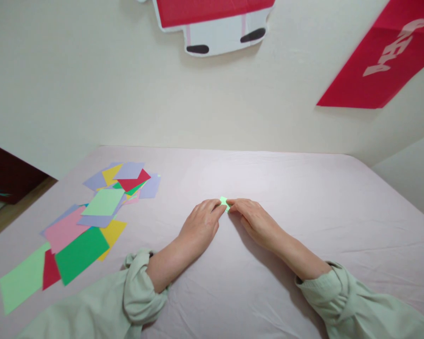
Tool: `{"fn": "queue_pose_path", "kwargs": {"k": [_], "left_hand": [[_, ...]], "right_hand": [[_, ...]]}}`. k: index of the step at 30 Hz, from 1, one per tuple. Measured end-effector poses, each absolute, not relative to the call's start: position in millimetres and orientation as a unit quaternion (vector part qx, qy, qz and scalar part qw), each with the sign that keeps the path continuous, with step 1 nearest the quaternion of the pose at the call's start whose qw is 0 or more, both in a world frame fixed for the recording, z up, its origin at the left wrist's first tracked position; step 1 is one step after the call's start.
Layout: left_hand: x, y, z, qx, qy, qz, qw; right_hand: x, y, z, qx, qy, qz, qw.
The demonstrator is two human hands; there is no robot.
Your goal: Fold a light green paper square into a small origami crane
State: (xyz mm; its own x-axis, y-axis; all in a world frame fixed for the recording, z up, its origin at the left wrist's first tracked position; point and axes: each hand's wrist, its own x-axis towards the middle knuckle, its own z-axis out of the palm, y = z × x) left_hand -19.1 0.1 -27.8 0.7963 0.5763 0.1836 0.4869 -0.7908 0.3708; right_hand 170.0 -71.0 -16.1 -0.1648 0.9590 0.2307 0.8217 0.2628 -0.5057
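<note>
A small piece of light green paper lies at the middle of the cloth-covered table, partly hidden by fingers. From its left side my left hand grips it, thumb and fingers closed at the edge. My right hand comes in from the other side, its fingertips pinching the paper's right edge. The paper looks folded small, but its exact shape is hidden. Both wrists rest low over the table, with pale green sleeves rolled up behind them.
Colored paper sheets overlap on the left of the table: a dark green sheet, a pink sheet, a light green sheet and several more. A pale pink cloth covers the table. Behind it stands a wall with a red banner.
</note>
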Motion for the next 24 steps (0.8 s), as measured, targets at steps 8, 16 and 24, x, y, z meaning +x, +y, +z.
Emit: {"fn": "queue_pose_path", "kwargs": {"k": [8, 16, 24], "left_hand": [[-19.5, -0.2, -27.6, 0.934, 0.287, 0.144, 0.155], [-19.2, -0.4, -26.3, 0.936, 0.29, 0.13, 0.147], [-20.5, -0.8, -26.5, 0.938, 0.291, 0.126, 0.144]], "right_hand": [[170.3, -69.9, -14.5, -0.584, -0.766, 0.121, 0.24], [168.7, -68.5, -12.1, -0.568, -0.789, 0.089, 0.218], [171.5, -68.3, -17.7, -0.563, -0.768, 0.13, 0.276]]}}
